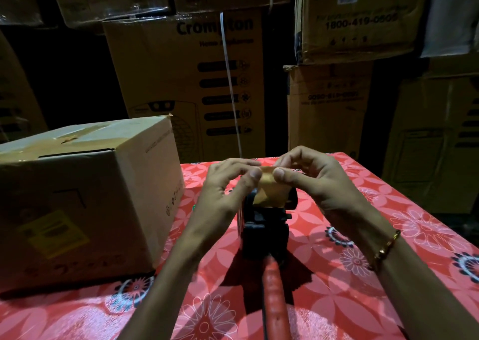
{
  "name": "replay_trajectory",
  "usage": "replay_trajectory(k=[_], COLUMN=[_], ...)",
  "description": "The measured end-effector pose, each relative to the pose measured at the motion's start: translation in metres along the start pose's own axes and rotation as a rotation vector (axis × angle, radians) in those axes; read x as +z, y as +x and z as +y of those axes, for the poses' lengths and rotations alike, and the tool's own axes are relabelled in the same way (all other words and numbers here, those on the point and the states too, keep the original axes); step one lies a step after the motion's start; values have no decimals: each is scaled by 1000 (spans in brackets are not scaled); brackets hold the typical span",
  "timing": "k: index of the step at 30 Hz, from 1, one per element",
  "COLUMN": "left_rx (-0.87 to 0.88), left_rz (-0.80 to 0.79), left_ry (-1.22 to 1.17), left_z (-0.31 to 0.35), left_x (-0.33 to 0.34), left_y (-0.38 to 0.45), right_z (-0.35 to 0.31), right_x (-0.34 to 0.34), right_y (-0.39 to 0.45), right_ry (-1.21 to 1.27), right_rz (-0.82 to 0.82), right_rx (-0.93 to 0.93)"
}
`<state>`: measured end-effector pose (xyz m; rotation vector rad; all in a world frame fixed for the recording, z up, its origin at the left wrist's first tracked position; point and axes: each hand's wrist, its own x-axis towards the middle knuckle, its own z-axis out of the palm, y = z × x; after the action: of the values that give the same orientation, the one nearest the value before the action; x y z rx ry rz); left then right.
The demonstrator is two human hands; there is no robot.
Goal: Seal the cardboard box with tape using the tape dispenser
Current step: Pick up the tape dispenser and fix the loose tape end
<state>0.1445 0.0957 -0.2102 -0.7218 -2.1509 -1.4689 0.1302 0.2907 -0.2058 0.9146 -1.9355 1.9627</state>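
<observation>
The free end of the brown tape (269,184) is being pinched from both sides: the left hand (228,184) has thumb and forefinger closed on its left edge, and the right hand (313,176) has the same fingers closed on its right edge. The remaining fingers (298,155) of the right hand are arched above, holding nothing. The tape dispenser (264,220) is seen on the counter (388,236) between the wrists, tape roll away from the viewer, its red handle (274,295) pointed back toward the person. It is not gripped by either hand, so its steadiness cannot be vouched for.

The cardboard box (83,191) is set on the left of the counter, well apart from the dispenser, with a slot of dark gap visible along its top front edge; older tape appears already laid across the top.

Risks from here: should the strip be pulled hard, the unheld dispenser is likely to be dragged or tipped. If the pinch is loosened, the end may snap back onto the roll and be lost. If the sticky face is folded between the two thumbs, it may bond to itself and be wasted. The cutter's teeth cannot be made out in this dim light, so a knuckle could be caught.
</observation>
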Motion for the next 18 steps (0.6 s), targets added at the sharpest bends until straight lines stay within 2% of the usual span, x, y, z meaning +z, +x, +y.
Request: replay_trajectory(k=[7, 10, 13, 18], left_rx=[-71, -107, -113, -101], left_rz=[-15, 6, 31, 47], left_ry=[-233, -307, -356, -349], left_z=[-2, -7, -13, -12], left_x=[5, 7, 8, 8], left_y=[17, 17, 16, 14], right_z=[7, 9, 10, 12], right_x=[1, -1, -9, -15], right_y=[16, 15, 11, 4], right_ry=[280, 390, 295, 75], right_rz=[-7, 56, 101, -24], right_rx=[93, 172, 171, 150])
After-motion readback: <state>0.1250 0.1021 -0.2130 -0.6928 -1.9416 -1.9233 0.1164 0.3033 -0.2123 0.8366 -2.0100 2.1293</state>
